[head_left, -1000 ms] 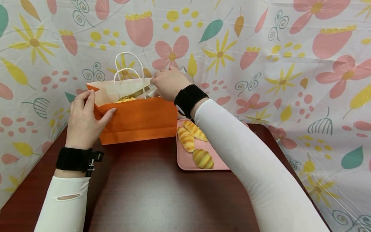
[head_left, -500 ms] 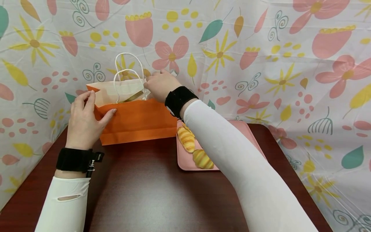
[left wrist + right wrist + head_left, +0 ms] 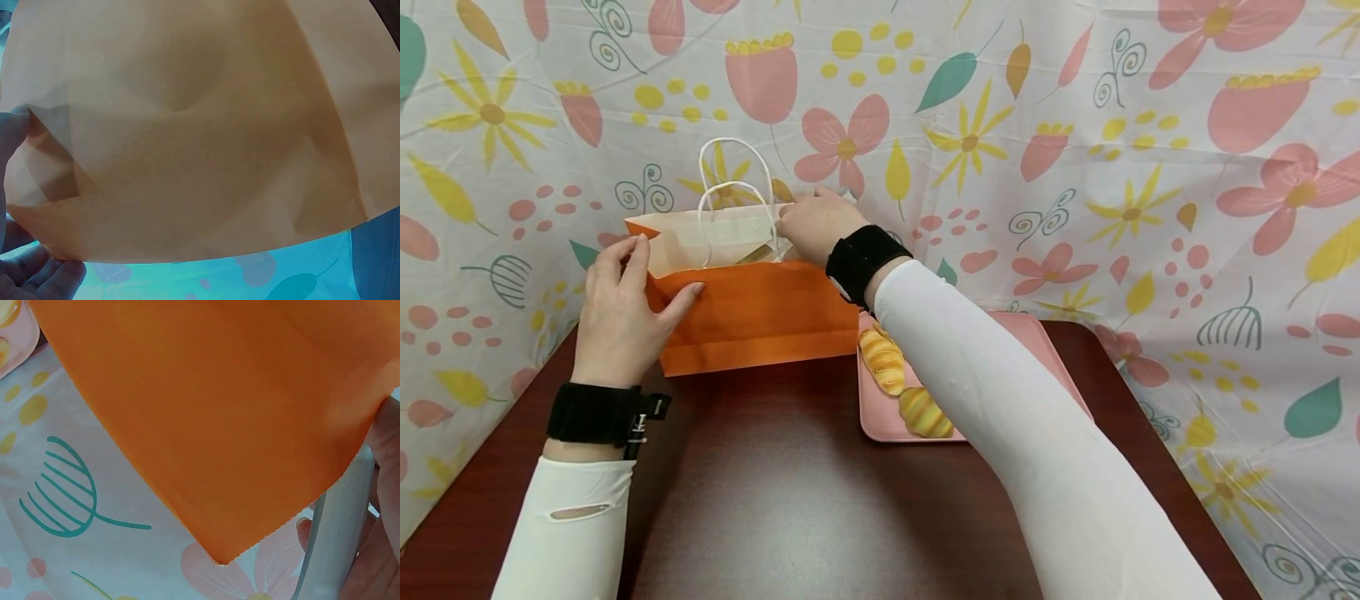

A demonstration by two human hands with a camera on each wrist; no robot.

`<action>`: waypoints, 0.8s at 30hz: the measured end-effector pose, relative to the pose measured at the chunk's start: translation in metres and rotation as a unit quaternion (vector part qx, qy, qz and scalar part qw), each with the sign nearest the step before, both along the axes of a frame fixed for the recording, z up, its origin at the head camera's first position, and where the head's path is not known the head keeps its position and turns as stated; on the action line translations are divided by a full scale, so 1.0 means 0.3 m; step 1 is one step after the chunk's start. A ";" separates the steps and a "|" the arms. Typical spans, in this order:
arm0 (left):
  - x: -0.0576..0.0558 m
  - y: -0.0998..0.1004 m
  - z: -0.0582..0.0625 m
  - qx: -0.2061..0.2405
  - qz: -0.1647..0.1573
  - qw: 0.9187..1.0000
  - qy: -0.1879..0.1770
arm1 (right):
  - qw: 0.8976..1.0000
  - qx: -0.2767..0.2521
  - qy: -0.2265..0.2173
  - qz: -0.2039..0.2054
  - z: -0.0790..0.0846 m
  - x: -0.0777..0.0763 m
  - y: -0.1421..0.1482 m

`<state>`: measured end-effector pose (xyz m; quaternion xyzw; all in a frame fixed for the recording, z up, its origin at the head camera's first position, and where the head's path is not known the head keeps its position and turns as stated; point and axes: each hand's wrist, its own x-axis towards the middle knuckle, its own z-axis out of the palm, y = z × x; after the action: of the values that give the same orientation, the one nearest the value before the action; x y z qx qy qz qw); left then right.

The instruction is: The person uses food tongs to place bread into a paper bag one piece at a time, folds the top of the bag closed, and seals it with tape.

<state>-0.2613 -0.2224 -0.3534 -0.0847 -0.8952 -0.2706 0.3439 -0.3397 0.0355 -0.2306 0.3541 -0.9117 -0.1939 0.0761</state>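
An orange paper bag (image 3: 760, 308) stands upright on the table, with white cord handles (image 3: 737, 179) raised above its mouth. My left hand (image 3: 621, 312) holds the bag's left edge, thumb on the front panel; the left wrist view shows thumb and fingers around a corner of the paper (image 3: 187, 187). Over the bag's right end, my right hand (image 3: 820, 223) grips tongs, whose pale grey arm (image 3: 337, 519) shows in the right wrist view. A gold-brown arm of the tongs (image 3: 758, 253) slants down into the bag. Its tips are hidden inside.
A pink tray (image 3: 880, 425) sits right of the bag, partly under my right sleeve. On it lie a long striped bread roll (image 3: 882, 360) and a rounder one (image 3: 925, 412). A flowered cloth (image 3: 1000, 167) hangs behind the dark table (image 3: 790, 500).
My right hand has moved left and then lower, taking the tongs deeper into the bag. The yellow bread seen at the bag's mouth has sunk out of sight. My left hand stays put.
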 end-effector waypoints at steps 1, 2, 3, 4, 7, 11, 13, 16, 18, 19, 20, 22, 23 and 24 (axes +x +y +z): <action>0.000 0.000 0.000 0.000 0.000 1.000 0.000 | 1.000 0.001 0.001 -0.001 -0.003 -0.002 0.001; 0.000 0.001 0.000 0.000 0.001 1.000 -0.001 | 1.000 0.002 0.002 -0.001 -0.006 -0.004 0.003; 0.000 0.002 0.000 0.000 0.001 1.000 -0.001 | 1.000 0.003 0.003 -0.001 -0.009 -0.006 0.004; 0.000 0.002 -0.001 0.000 0.000 1.000 0.000 | 1.000 0.004 0.004 -0.001 -0.011 -0.007 0.005; 0.001 0.003 -0.001 0.001 -0.001 1.000 0.002 | 1.000 0.004 0.002 0.000 -0.016 -0.015 0.005; 0.001 0.002 -0.003 0.001 0.000 1.000 0.001 | 1.000 -0.001 -0.007 0.000 -0.021 -0.030 0.004; 0.000 0.002 -0.004 0.000 0.000 1.000 -0.001 | 1.000 -0.004 -0.010 -0.002 -0.023 -0.033 0.003; 0.000 0.002 -0.004 0.000 -0.001 1.000 -0.002 | 1.000 -0.012 -0.007 -0.003 -0.025 -0.028 0.004; 0.000 0.002 -0.003 0.000 -0.001 1.000 -0.004 | 1.000 -0.017 -0.004 -0.004 -0.027 -0.023 0.005; 0.000 0.001 -0.003 -0.001 -0.001 1.000 -0.005 | 1.000 -0.019 -0.003 -0.005 -0.029 -0.021 0.005; 0.000 0.001 -0.003 0.000 -0.001 1.000 -0.006 | 1.000 -0.021 -0.002 -0.006 -0.030 -0.020 0.005; 0.000 0.001 -0.003 0.000 -0.001 1.000 -0.008 | 1.000 -0.022 -0.001 -0.008 -0.033 -0.018 0.005; 0.001 0.001 -0.003 0.000 0.000 1.000 -0.008 | 1.000 -0.023 -0.001 -0.009 -0.035 -0.018 0.005; 0.001 0.001 -0.003 0.000 -0.001 1.000 -0.008 | 1.000 -0.023 -0.001 -0.011 -0.036 -0.017 0.004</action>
<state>-0.2610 -0.2222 -0.3544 -0.0832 -0.8977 -0.2716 0.3369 -0.3448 0.0368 -0.2414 0.3425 -0.9198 -0.1734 0.0811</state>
